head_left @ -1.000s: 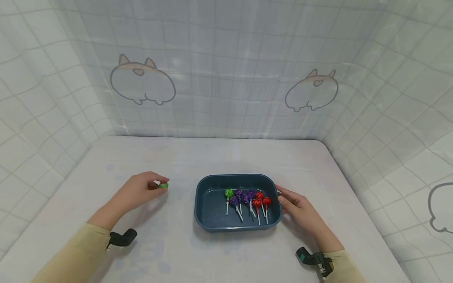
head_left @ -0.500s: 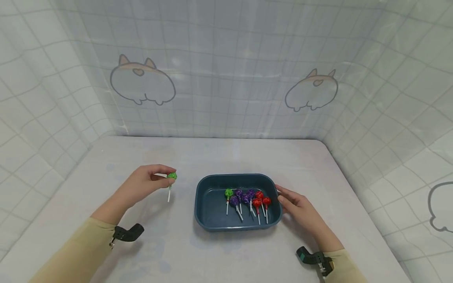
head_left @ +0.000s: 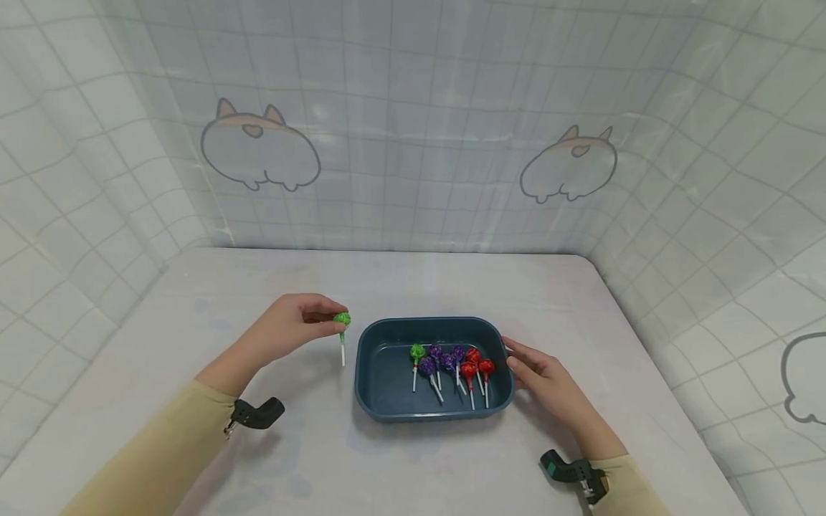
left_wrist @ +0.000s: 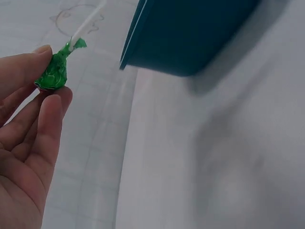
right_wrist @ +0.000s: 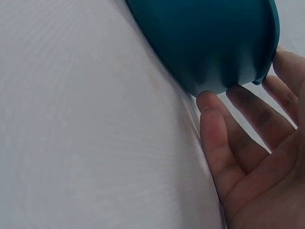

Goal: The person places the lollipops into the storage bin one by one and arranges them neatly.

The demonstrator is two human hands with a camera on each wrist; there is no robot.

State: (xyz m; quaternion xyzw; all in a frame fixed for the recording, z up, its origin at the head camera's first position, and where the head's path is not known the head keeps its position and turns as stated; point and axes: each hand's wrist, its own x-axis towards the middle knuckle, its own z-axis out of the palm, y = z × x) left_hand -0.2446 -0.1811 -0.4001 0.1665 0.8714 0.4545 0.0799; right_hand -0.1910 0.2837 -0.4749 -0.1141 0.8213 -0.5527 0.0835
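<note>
My left hand [head_left: 300, 326] pinches a green-wrapped lollipop [head_left: 342, 317] by its head, just left of the dark blue tray [head_left: 387, 417] and above the table. In the left wrist view, the lollipop [left_wrist: 55, 74] sits between thumb and fingers, its white stick pointing away from the palm. My right hand [head_left: 545, 376] rests against the tray's right end. The right wrist view has its slightly bent fingers touching the outer wall of the tray [right_wrist: 209, 43]. Inside the tray lie a green lollipop [head_left: 417, 352], several purple lollipops [head_left: 427, 367] and red lollipops [head_left: 487, 367].
A pale cloth covers the table [head_left: 310, 459]. Behind it hangs a white gridded curtain [head_left: 413, 179] with animal drawings, and similar sheets stand at both sides. Each wrist carries a black camera mount, such as the left one [head_left: 258, 413].
My left hand has moved right and slightly up with the green lollipop, nearing the tray. The lollipop's stick has come into view, hanging down. The right hand and tray have stayed put.
</note>
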